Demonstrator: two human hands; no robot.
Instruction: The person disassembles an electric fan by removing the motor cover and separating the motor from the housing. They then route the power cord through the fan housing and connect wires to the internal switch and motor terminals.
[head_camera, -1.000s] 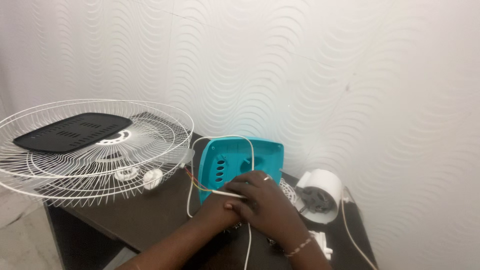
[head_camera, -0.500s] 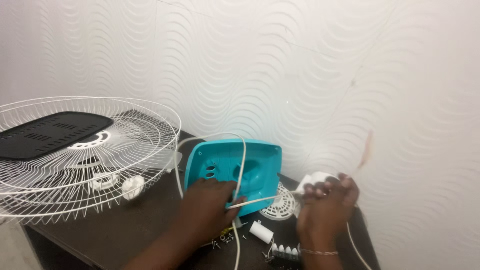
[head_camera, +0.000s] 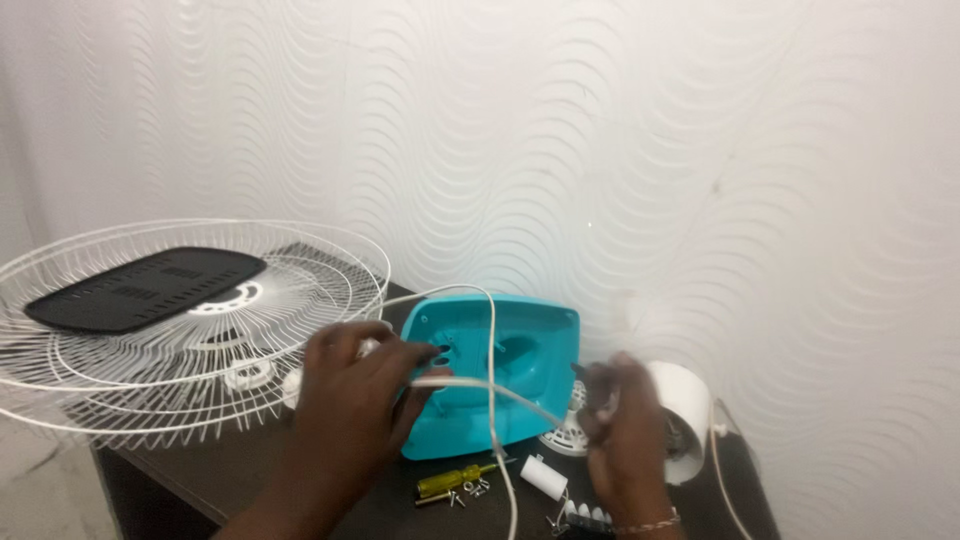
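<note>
We have both hands over a dark tabletop (head_camera: 180, 475) that stands against a white wall with a wavy relief. Our left hand (head_camera: 355, 395) rests against the left edge of a turquoise plastic fan base (head_camera: 525, 350), which sits tilted up near the middle of the tabletop with its hollow underside facing us. The fingers of that hand are curled closed around a white cable (head_camera: 480, 388); the cable runs from the hand across the front of the base toward our right hand, and another stretch of it loops up over the top of the base and drops down past the front edge of the tabletop.

Our right hand (head_camera: 625, 440) is just to the right of the base, blurred, with its fingers bent inward; we cannot tell whether they grip the cable or anything else. Just behind it lies a white motor housing (head_camera: 685, 415), and a white vented disc (head_camera: 565, 435) peeks out between the base and the hand.

In front of the base lie a yellow-handled screwdriver (head_camera: 455, 482), a few small screws (head_camera: 470, 490) beside it, and a small white cylinder (head_camera: 543, 477). To the left, a white wire fan guard (head_camera: 110, 375) lies flat, overhanging the tabletop, with a black panel (head_camera: 145, 288) resting on top of it.
</note>
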